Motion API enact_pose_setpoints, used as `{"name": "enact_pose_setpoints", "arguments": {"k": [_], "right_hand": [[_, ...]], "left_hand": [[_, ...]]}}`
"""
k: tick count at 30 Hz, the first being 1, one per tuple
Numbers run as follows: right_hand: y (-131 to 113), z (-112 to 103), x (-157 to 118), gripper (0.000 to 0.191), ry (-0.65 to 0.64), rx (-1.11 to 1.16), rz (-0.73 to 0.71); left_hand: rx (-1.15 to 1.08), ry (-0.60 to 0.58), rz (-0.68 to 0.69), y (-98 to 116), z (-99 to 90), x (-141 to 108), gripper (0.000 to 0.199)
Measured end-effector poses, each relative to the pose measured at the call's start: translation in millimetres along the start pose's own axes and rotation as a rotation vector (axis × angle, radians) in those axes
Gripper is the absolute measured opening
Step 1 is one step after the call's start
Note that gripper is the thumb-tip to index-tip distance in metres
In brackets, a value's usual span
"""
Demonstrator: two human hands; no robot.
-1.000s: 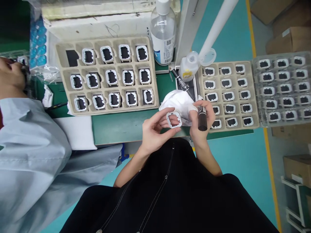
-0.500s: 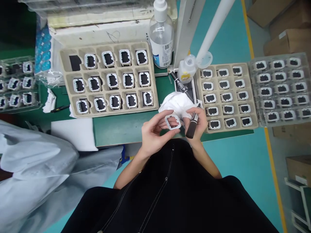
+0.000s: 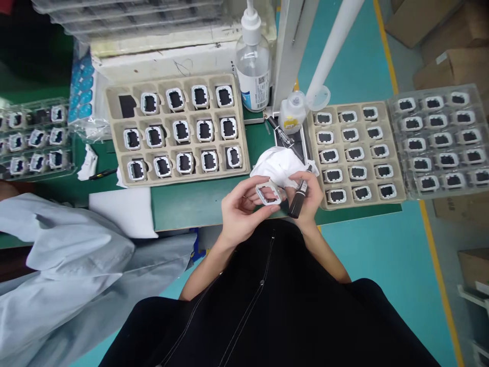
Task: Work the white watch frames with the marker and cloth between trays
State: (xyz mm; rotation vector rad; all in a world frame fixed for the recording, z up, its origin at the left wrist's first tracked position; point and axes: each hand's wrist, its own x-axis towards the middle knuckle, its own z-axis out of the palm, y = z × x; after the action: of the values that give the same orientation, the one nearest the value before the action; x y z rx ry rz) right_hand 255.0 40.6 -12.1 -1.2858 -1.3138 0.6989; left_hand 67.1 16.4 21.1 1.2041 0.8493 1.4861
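Between the thumb and fingers of my left hand (image 3: pixel 241 206) is a white squarish frame (image 3: pixel 268 193), tilted, with an open middle. My right hand (image 3: pixel 310 201) is closed around a black marker pen (image 3: pixel 298 200), its dark end pointing down toward me. The right fingers also touch a crumpled white cloth (image 3: pixel 277 165), which lies just beyond both hands; whether they grip it is hidden. Left of my hands a beige moulded tray (image 3: pixel 179 178) carries several similar frames, one pocket showing only a dark pad.
A pump bottle (image 3: pixel 252 66) and a small bottle with its lid flipped up (image 3: pixel 292 113) stand behind the cloth, beside a second black marker (image 3: pixel 280 131). To the right are another beige tray (image 3: pixel 357 206) and a clear tray (image 3: pixel 439 196). A co-worker's grey sleeve (image 3: pixel 72 229) is at left.
The held frame has tilted and shifted slightly left in my left hand. The marker has turned a little in my right hand. The camera view has shifted; a co-worker's arm at left has moved.
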Motion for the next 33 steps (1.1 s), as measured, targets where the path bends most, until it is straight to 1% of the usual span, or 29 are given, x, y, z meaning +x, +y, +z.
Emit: {"name": "enact_pose_setpoints", "arguments": {"k": [5, 9, 11, 12, 15, 18, 20, 21, 23, 24, 26, 28, 30, 31, 33], "right_hand": [[-2, -2, 4, 0.010, -0.016, -0.027, -0.080], [-3, -5, 8, 0.010, -0.038, -0.023, -0.090], [-1, -7, 8, 0.010, -0.031, -0.035, -0.082], [2, -8, 8, 0.011, -0.021, -0.047, -0.072], [11, -10, 7, 0.016, 0.007, -0.065, -0.045], [16, -12, 7, 0.015, 0.008, -0.042, -0.046], [17, -12, 7, 0.015, 0.010, -0.037, -0.054], [17, -13, 7, 0.016, 0.011, -0.039, -0.057], [17, -13, 8, 0.016, 0.011, -0.041, -0.056], [16, -13, 8, 0.016, 0.007, -0.038, -0.053], [15, -14, 9, 0.016, -0.003, -0.033, -0.044], [13, -14, 10, 0.017, -0.011, -0.035, -0.032], [12, -14, 10, 0.017, -0.013, -0.036, -0.024], [12, -15, 10, 0.017, -0.013, -0.033, -0.024], [13, -15, 10, 0.017, -0.013, -0.032, -0.030]], "left_hand": [[0.058, 0.010, -0.037, 6, 0.3, -1, 0.063], [0.143, 0.029, -0.094, 4, -3.6, -3, 0.066], [0.155, 0.018, -0.108, 1, -9.9, -4, 0.067], [0.159, 0.009, -0.094, 0, -14.6, -4, 0.068], [0.256, -0.009, 0.009, 0, -34.5, -2, 0.066], [0.459, 0.008, 0.118, 10, -61.5, 6, 0.060], [0.593, 0.044, 0.153, 21, -86.1, 17, 0.058], [0.652, 0.080, 0.152, 28, -101.3, 27, 0.058], [0.754, 0.193, 0.103, 42, -137.2, 52, 0.063], [0.791, 0.258, 0.070, 50, -156.9, 67, 0.069], [0.913, 0.321, -0.064, 66, -195.4, 102, 0.084], [0.972, 0.370, -0.098, 82, -226.7, 136, 0.086], [1.014, 0.377, -0.146, 94, -246.3, 165, 0.081], [1.026, 0.361, -0.185, 99, -251.8, 177, 0.075], [1.033, 0.303, -0.276, 104, -256.4, 196, 0.057]]}}
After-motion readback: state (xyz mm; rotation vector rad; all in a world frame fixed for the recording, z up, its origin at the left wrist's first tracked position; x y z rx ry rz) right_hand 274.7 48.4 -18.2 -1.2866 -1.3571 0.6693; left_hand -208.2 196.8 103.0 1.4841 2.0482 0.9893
